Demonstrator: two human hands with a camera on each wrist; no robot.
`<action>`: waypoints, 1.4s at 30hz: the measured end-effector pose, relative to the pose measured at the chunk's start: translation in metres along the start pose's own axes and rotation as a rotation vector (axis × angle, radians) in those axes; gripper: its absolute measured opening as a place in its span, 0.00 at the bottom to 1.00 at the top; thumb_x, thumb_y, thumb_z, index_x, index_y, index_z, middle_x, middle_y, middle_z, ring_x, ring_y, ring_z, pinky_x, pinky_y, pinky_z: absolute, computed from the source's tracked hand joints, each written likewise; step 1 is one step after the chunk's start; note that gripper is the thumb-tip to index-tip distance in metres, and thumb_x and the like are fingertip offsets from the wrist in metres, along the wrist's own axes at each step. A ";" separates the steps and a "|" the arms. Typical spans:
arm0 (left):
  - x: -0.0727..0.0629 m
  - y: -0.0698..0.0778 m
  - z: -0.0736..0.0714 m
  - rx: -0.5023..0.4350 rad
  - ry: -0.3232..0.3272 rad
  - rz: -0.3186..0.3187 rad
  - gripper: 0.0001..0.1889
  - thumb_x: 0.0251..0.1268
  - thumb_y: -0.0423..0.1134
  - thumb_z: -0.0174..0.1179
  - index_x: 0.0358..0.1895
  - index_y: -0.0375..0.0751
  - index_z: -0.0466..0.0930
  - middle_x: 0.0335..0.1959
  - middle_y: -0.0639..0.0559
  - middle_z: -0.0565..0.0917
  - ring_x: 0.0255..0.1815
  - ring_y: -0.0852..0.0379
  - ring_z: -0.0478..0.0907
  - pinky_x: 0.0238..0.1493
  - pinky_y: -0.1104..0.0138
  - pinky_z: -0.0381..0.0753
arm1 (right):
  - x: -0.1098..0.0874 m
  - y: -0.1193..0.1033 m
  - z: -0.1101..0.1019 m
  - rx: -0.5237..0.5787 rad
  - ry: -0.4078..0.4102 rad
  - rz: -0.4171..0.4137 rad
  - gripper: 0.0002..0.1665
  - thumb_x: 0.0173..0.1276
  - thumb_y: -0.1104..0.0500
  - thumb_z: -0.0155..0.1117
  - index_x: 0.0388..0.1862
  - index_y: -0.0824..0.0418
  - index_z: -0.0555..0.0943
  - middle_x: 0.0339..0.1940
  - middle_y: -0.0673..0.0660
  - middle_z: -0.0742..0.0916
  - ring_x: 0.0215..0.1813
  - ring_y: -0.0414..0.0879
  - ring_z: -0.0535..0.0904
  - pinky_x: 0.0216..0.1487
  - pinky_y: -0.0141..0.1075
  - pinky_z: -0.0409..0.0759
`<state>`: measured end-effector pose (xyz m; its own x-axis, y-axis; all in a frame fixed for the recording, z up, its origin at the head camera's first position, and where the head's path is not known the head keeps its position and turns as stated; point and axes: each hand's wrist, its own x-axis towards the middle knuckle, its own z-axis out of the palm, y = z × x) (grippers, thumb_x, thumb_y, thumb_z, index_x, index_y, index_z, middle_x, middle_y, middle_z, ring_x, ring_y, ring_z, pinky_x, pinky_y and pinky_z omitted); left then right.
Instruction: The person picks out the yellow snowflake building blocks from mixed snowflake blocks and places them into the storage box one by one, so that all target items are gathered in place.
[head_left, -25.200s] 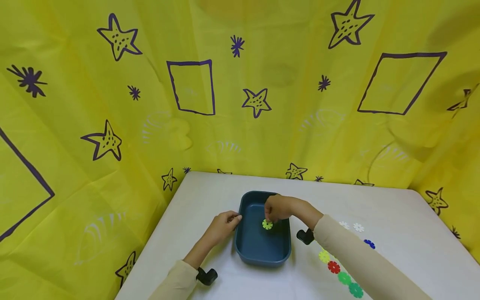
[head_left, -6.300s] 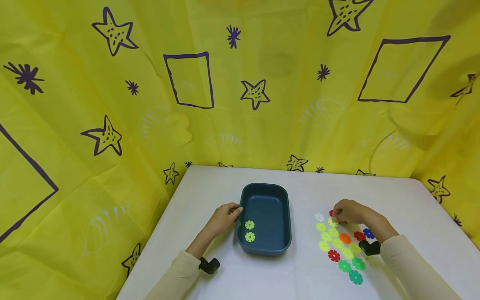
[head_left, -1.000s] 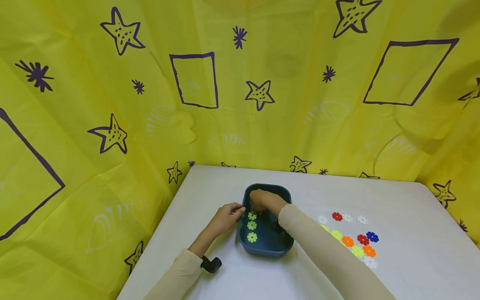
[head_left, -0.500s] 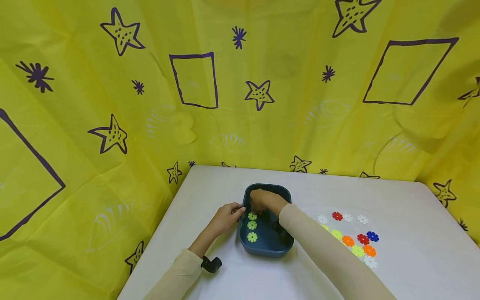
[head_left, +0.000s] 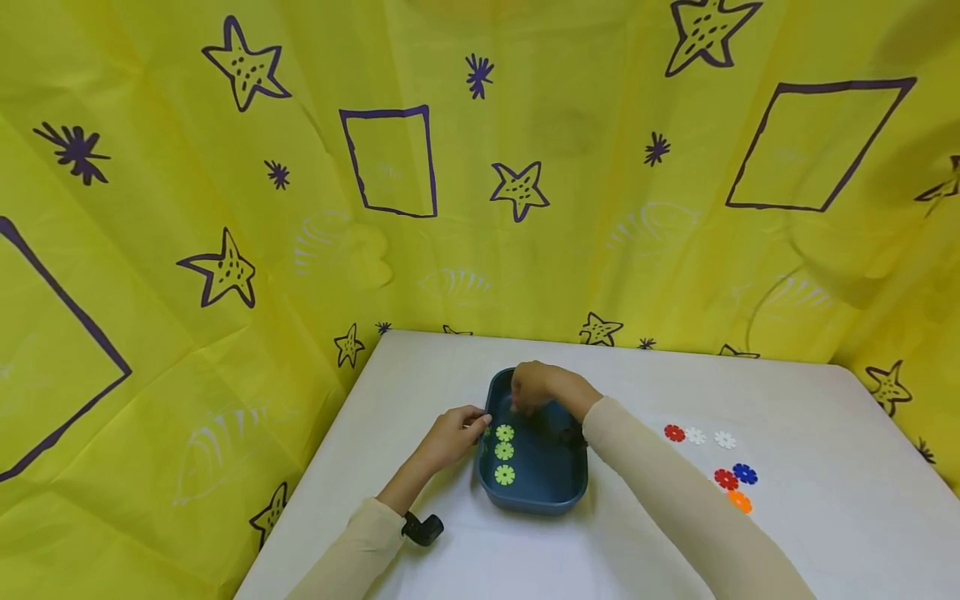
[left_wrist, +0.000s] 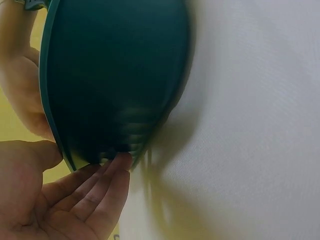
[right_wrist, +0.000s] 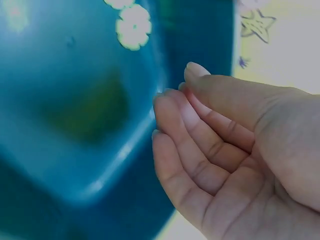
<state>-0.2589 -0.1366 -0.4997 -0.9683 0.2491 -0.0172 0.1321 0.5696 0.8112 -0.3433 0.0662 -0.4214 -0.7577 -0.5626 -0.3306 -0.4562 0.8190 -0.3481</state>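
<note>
Left grip (head_left: 450, 437) pinching tub (head_left: 542, 475), right grip (head_left: 534, 387) loosely curled, pale disc (right_wrist: 119, 3) cropped in right wrist view

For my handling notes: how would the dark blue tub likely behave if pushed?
The tub would probably slide rather than tip, sitting low and broad on the table. It looks stiff, with no visible dent beside the left hand. It seems thin-walled, so probably fairly light.

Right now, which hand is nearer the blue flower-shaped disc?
Right. The right hand is over the far part of the tray, left of the blue disc; the left hand pinches the tray's left rim, farther from the disc.
</note>
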 end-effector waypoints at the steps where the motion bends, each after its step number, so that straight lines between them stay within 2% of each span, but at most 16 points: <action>1: 0.000 0.000 0.000 0.002 0.001 0.007 0.21 0.84 0.47 0.55 0.61 0.30 0.82 0.54 0.39 0.88 0.51 0.47 0.88 0.51 0.55 0.89 | -0.004 0.003 -0.005 0.000 0.007 -0.006 0.09 0.74 0.58 0.71 0.33 0.59 0.89 0.29 0.50 0.87 0.32 0.43 0.81 0.37 0.35 0.81; 3: 0.000 0.000 0.000 -0.002 0.004 -0.002 0.21 0.84 0.47 0.55 0.61 0.31 0.82 0.54 0.40 0.88 0.51 0.47 0.88 0.52 0.55 0.89 | -0.012 0.010 -0.015 0.010 0.019 -0.017 0.10 0.74 0.58 0.70 0.33 0.62 0.89 0.28 0.50 0.85 0.31 0.43 0.78 0.34 0.34 0.78; 9: -0.001 0.002 0.001 0.001 0.004 0.000 0.21 0.84 0.46 0.55 0.62 0.32 0.82 0.54 0.40 0.88 0.50 0.48 0.88 0.52 0.56 0.89 | -0.044 0.042 -0.040 0.057 0.058 -0.032 0.10 0.77 0.58 0.68 0.37 0.64 0.87 0.32 0.54 0.87 0.34 0.46 0.80 0.36 0.35 0.76; 12: -0.002 0.003 0.001 0.000 0.003 0.002 0.20 0.84 0.46 0.55 0.62 0.31 0.82 0.54 0.40 0.88 0.50 0.47 0.87 0.52 0.55 0.89 | -0.061 0.061 -0.046 0.048 0.082 -0.031 0.10 0.77 0.58 0.68 0.36 0.63 0.86 0.33 0.58 0.87 0.34 0.48 0.80 0.36 0.37 0.76; 15: -0.004 0.004 0.001 -0.001 0.006 0.003 0.20 0.84 0.45 0.55 0.62 0.31 0.82 0.54 0.39 0.88 0.51 0.47 0.88 0.51 0.55 0.89 | -0.077 0.078 -0.046 0.045 0.089 0.004 0.10 0.77 0.59 0.68 0.35 0.63 0.84 0.34 0.58 0.87 0.35 0.48 0.80 0.37 0.37 0.77; 20: -0.004 0.005 0.001 0.004 0.008 0.003 0.21 0.84 0.47 0.54 0.62 0.31 0.82 0.55 0.39 0.88 0.50 0.47 0.88 0.51 0.55 0.89 | -0.104 0.102 -0.037 0.063 0.065 0.084 0.09 0.75 0.58 0.70 0.35 0.62 0.84 0.34 0.57 0.86 0.37 0.48 0.79 0.39 0.39 0.79; 27: -0.003 0.004 0.003 0.005 0.006 -0.007 0.21 0.85 0.46 0.54 0.62 0.31 0.82 0.55 0.39 0.87 0.51 0.46 0.88 0.51 0.55 0.89 | -0.132 0.124 -0.015 0.082 0.080 0.094 0.08 0.73 0.59 0.72 0.36 0.61 0.83 0.33 0.53 0.84 0.36 0.48 0.77 0.39 0.40 0.80; 33: -0.002 0.003 0.003 0.005 0.011 -0.006 0.20 0.85 0.45 0.54 0.62 0.30 0.82 0.55 0.38 0.87 0.51 0.45 0.88 0.51 0.54 0.89 | -0.147 0.133 0.003 0.110 0.110 0.089 0.09 0.70 0.60 0.75 0.37 0.62 0.83 0.33 0.53 0.82 0.35 0.47 0.76 0.38 0.39 0.79; 42: -0.003 0.005 0.001 0.013 0.009 -0.009 0.21 0.85 0.46 0.54 0.62 0.30 0.81 0.55 0.38 0.87 0.51 0.46 0.88 0.52 0.55 0.89 | -0.158 0.135 0.026 0.128 0.102 0.154 0.11 0.68 0.59 0.77 0.39 0.63 0.83 0.34 0.54 0.82 0.37 0.49 0.76 0.42 0.43 0.82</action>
<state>-0.2546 -0.1335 -0.4961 -0.9713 0.2371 -0.0190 0.1264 0.5820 0.8033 -0.2732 0.2625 -0.4387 -0.8601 -0.4125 -0.3001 -0.2737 0.8697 -0.4108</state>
